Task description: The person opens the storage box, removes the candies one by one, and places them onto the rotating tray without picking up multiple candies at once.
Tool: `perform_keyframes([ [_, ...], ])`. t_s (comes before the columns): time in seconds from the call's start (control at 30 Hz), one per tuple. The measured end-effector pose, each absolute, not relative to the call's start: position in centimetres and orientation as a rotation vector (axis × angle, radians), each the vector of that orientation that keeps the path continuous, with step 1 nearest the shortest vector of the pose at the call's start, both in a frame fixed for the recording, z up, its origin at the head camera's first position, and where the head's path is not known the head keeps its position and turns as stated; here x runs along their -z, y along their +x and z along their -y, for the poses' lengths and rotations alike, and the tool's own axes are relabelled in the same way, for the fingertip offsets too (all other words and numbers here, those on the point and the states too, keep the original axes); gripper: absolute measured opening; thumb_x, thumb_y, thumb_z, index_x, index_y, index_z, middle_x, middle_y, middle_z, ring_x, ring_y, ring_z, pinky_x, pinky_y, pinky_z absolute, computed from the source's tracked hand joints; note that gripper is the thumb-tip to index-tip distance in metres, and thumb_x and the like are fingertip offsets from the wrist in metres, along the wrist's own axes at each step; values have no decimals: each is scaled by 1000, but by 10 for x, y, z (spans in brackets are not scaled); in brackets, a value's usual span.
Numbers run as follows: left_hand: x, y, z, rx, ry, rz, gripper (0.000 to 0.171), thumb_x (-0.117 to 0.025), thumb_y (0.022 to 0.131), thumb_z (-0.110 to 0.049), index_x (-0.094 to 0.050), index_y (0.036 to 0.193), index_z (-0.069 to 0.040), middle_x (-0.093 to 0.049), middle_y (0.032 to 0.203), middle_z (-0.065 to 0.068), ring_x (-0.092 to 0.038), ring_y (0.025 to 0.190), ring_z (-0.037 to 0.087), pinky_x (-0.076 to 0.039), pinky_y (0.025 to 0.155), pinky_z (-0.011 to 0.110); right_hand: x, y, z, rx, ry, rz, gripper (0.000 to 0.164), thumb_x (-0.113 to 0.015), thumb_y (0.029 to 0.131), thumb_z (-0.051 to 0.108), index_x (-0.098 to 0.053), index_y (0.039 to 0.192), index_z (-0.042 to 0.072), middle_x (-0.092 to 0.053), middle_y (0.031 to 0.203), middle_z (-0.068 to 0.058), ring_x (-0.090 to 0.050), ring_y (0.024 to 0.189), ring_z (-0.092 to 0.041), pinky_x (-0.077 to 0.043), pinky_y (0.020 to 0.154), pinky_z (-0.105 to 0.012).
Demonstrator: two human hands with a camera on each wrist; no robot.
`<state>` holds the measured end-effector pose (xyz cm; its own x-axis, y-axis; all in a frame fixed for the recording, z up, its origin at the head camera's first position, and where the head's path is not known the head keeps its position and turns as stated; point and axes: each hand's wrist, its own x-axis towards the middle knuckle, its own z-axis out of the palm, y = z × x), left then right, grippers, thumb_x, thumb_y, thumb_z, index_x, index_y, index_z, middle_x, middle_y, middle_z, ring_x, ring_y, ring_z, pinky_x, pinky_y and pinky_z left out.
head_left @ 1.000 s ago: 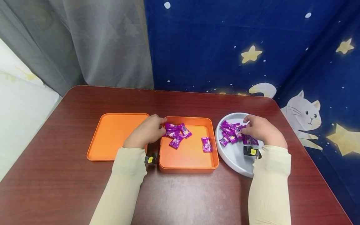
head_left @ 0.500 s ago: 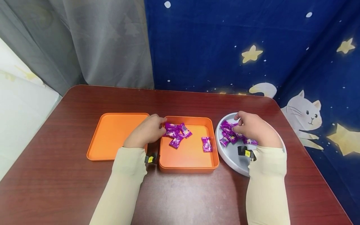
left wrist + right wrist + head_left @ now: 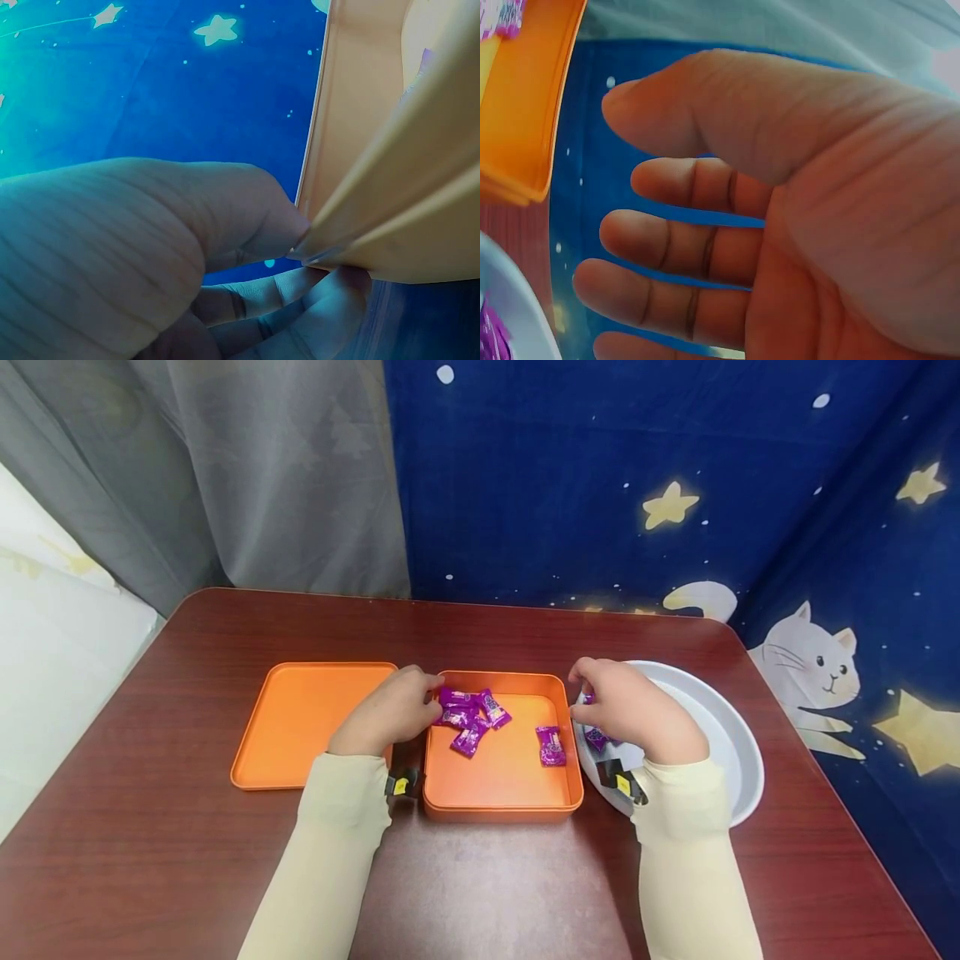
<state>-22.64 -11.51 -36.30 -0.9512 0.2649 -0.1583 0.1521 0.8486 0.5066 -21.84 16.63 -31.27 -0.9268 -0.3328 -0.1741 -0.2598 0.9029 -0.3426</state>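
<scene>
My left hand (image 3: 393,710) pinches the left wall of the orange box (image 3: 498,785); the left wrist view has the thumb (image 3: 262,210) on one side of its edge and fingers beneath. Several purple wrapped candies (image 3: 468,735) lie in the box's upper left, and a single candy (image 3: 551,746) lies by its right wall. Above the left side of the round white plate (image 3: 738,743) is my right hand (image 3: 637,706), its fingers spread and holding nothing in the right wrist view. Beneath it some purple candies (image 3: 596,739) show on the plate, mostly hidden by the hand.
An orange lid (image 3: 300,722) lies flat left of the box, partly behind the left hand. All stands on a dark red wooden table (image 3: 487,893). Grey and blue star-patterned curtains (image 3: 540,485) hang behind the table's far edge.
My right hand has moved left across the plate, from over the middle of the candies to beside the box's right wall. The left hand and the box have stayed put.
</scene>
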Motion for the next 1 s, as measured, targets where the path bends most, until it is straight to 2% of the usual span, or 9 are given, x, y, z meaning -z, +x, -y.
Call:
perform_keyframes([
  [0.2, 363, -227, 115, -737, 321, -2804, 49, -61, 87, -17, -52, 134, -7, -55, 109, 13, -51, 80, 23, -55, 76, 35, 316, -215, -146, 383, -541, -2857, 39, -71, 79, 22, -56, 112, 9, -60, 89, -7, -55, 73, -20, -55, 66, -34],
  [0.43, 363, -227, 115, -738, 320, -2796, 49, -60, 87, -17, -52, 134, -7, -55, 110, 13, -51, 81, 23, -55, 77, 36, 326, -216, -126, 357, -625, -2807, 44, -70, 79, 23, -57, 118, 9, -63, 108, -10, -56, 90, -22, -52, 87, -44],
  [0.67, 363, -227, 116, -741, 343, -2809, 49, -60, 87, -17, -52, 134, -6, -55, 110, 14, -51, 81, 23, -55, 78, 36, 339, -222, -113, 345, -667, -2755, 50, -66, 83, 30, -55, 125, 5, -61, 118, -14, -54, 101, -26, -47, 95, -46],
  [0.8, 363, -227, 116, -732, 377, -2827, 48, -59, 86, -16, -53, 133, -4, -56, 110, 15, -50, 81, 24, -53, 76, 36, 347, -224, -110, 340, -673, -2723, 50, -64, 85, 31, -54, 126, 5, -61, 119, -13, -54, 100, -24, -47, 95, -44],
  [0.9, 363, -227, 117, -728, 387, -2830, 48, -59, 86, -16, -53, 132, -4, -56, 109, 15, -50, 79, 24, -52, 72, 35, 350, -224, -109, 337, -647, -2693, 52, -62, 84, 33, -52, 128, 6, -59, 121, -13, -52, 102, -24, -45, 97, -45],
  [1.0, 364, -228, 117, -728, 387, -2826, 49, -58, 86, -16, -52, 133, -4, -56, 109, 14, -49, 76, 23, -51, 67, 33, 352, -224, -107, 321, -633, -2677, 57, -62, 84, 36, -50, 131, 6, -56, 125, -13, -50, 110, -26, -40, 102, -46],
])
